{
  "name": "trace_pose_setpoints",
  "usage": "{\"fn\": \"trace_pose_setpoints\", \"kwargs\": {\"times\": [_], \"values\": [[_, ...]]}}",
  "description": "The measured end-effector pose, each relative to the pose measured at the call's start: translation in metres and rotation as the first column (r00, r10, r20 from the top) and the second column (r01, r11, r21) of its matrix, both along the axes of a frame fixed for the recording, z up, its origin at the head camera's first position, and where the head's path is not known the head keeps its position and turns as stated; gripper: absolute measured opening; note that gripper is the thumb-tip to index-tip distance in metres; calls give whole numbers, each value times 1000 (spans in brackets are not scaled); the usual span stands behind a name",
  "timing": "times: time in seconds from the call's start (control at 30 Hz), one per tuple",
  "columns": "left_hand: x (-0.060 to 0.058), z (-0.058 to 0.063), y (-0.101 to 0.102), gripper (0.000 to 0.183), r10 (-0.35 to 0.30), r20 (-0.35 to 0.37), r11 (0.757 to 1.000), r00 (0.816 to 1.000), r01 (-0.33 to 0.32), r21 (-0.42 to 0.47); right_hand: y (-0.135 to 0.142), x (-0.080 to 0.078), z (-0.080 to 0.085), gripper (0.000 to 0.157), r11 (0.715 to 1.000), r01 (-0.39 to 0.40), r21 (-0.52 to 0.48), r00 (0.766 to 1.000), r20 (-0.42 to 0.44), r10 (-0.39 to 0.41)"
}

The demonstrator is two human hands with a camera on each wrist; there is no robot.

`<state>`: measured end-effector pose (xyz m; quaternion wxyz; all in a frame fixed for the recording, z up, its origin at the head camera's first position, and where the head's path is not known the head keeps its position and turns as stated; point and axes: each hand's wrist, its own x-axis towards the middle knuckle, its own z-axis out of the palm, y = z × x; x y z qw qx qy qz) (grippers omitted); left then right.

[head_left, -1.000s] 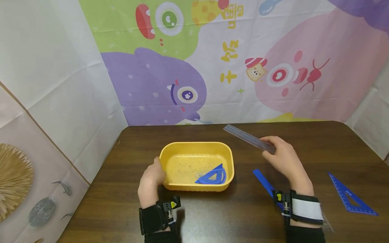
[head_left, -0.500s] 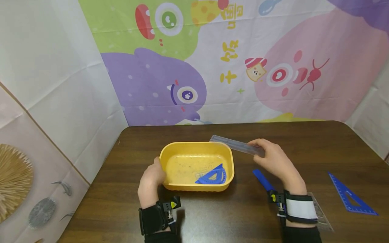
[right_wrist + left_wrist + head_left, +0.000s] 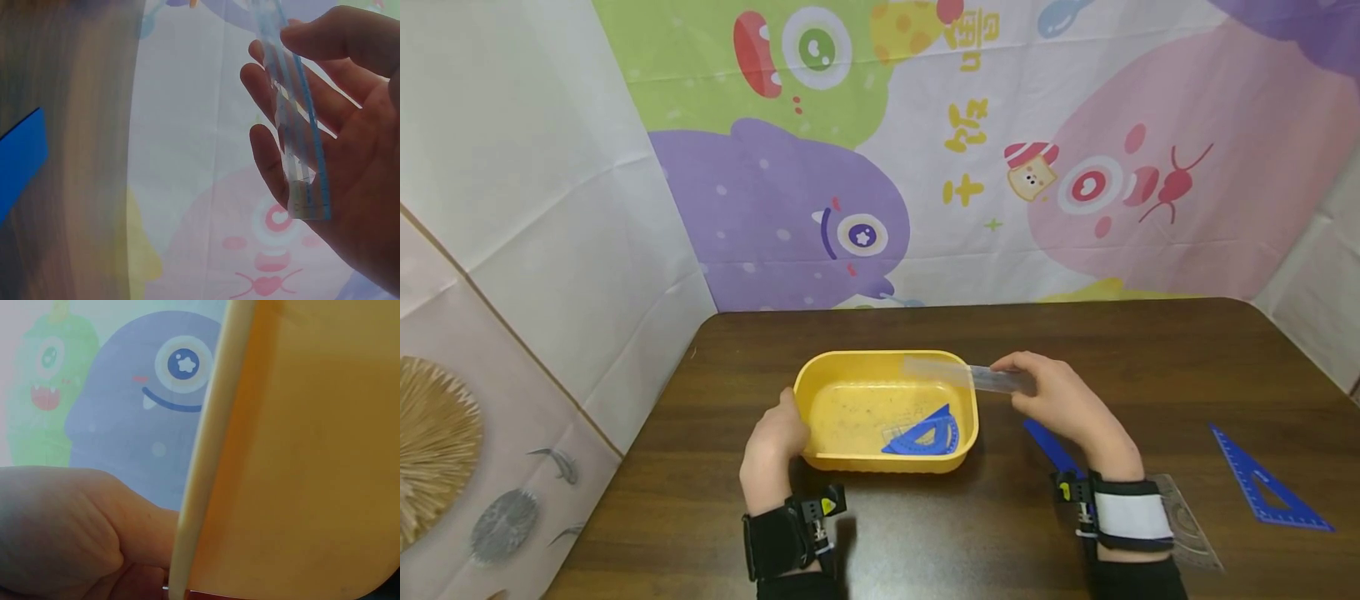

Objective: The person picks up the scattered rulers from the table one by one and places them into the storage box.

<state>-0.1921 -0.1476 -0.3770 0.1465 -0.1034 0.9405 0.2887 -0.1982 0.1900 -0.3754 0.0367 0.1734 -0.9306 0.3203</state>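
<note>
A clear ruler [image 3: 1000,378] is pinched in my right hand [image 3: 1063,400], between the thumb and the fingers. Its blurred far end reaches over the right side of the yellow basin [image 3: 842,456]. In the right wrist view, the ruler [image 3: 300,137] lies across the curled fingers under the thumb. My left hand [image 3: 773,446] holds the basin's left wall; in the left wrist view the thumb meets the outside of the rim [image 3: 209,450], and the other fingers are mostly hidden. Inside the basin lie a blue protractor [image 3: 949,433] and a clear piece with printed lines, partly covered.
Under the right forearm lies a blue ruler [image 3: 1051,446], partly hidden. A clear set square or protractor piece [image 3: 1191,533] sits beside the right wrist. Further right is a blue set square [image 3: 1262,492]. A printed cloth [image 3: 955,167] hangs behind the brown table [image 3: 760,333].
My right hand has carried the clear ruler left and toward me, so its far end has come over the basin. The left hand and the basin have stayed put.
</note>
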Motion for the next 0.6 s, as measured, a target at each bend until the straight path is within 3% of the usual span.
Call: {"fn": "trace_pose_setpoints", "kwargs": {"times": [0.6], "values": [[0,0,-1,62,-9,1,1000,1000,9,8,-19,0,-3,36,997,-69,15,996,54,68]]}}
